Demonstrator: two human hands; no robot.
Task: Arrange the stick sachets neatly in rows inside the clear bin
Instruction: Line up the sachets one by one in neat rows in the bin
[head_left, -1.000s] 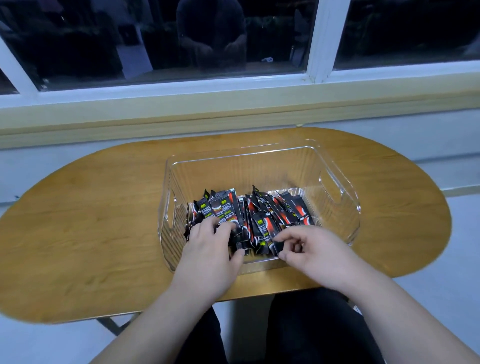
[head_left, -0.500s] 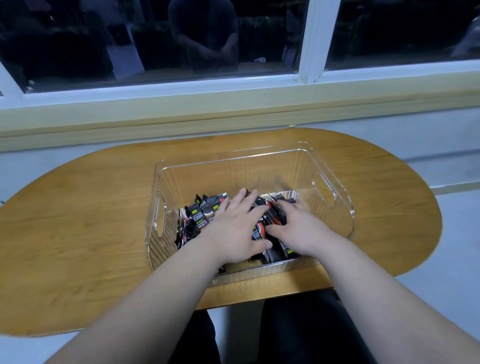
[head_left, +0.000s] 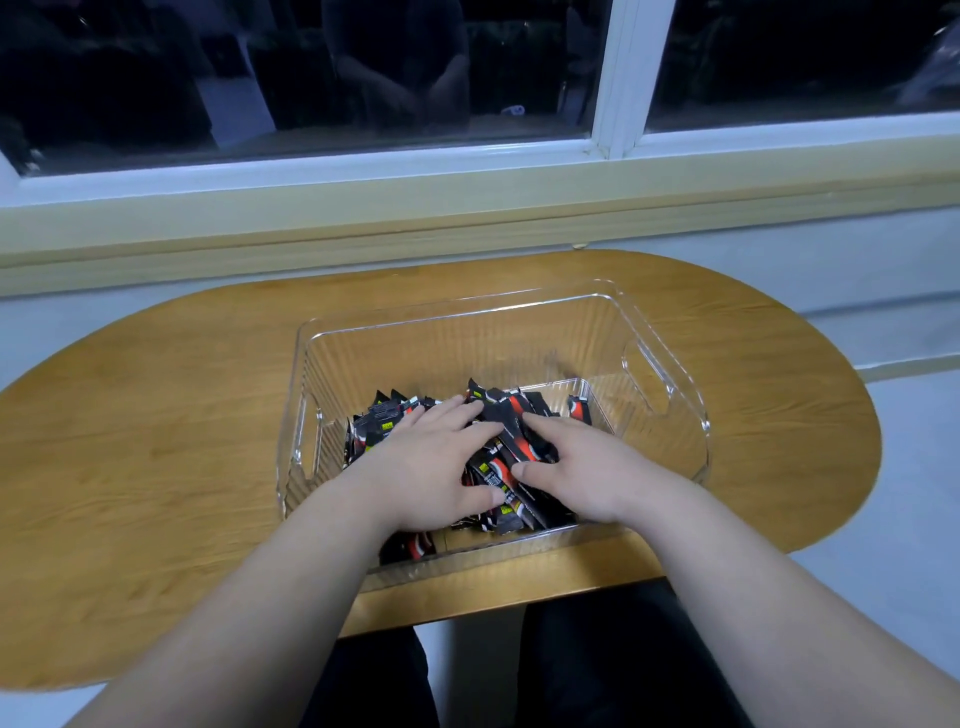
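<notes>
The bin (head_left: 457, 307) sits on the table (head_left: 156, 441), near its front edge and slightly right of centre. The stick sachets (head_left: 511, 457) lie heaped in the bin's near half, against its front wall. The left hand (head_left: 431, 462) lies on the left of the heap and the right hand (head_left: 587, 467) on the right, with sachets between them. Behind the table runs a sill (head_left: 467, 208), with a window (head_left: 363, 78) above it.
</notes>
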